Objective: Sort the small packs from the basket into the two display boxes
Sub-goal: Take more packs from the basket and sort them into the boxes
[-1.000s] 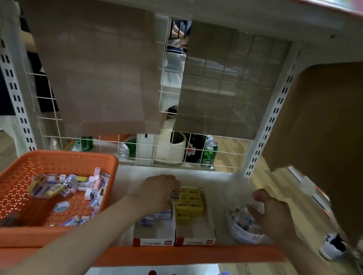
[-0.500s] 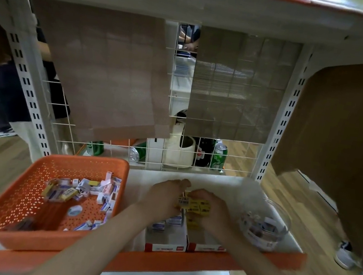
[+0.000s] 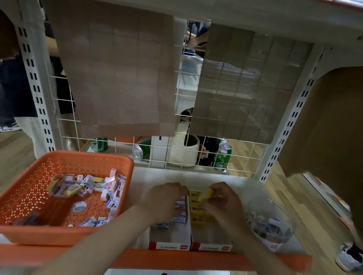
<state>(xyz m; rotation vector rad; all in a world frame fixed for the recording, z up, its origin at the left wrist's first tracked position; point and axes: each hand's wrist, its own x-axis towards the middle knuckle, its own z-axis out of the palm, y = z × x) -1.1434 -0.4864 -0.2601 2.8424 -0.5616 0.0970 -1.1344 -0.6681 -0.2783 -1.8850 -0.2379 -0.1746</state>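
Two display boxes [image 3: 185,247] sit side by side at the shelf's [image 3: 151,176] front edge, with the orange basket [image 3: 45,236] of loose packs [image 3: 89,187] to their left and a clear bowl [image 3: 279,231] to their right. The right hand [image 3: 224,205] pinches a yellow pack [image 3: 207,193] over the right box [image 3: 211,247]. The left hand [image 3: 163,199] curls over the left box's [image 3: 167,246] white packs [image 3: 179,217]; its grasp cannot be determined.

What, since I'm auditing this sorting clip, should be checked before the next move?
1. Right hand pinches yellow pack: ok.
2. Pack is above the right display box, which holds matching yellow packs: ok.
3. Room at that box's front: ok.
4. Left hand, over the left display box, free of any pack: cannot tell.
5. Basket emptied: not ok, packs lie inside.
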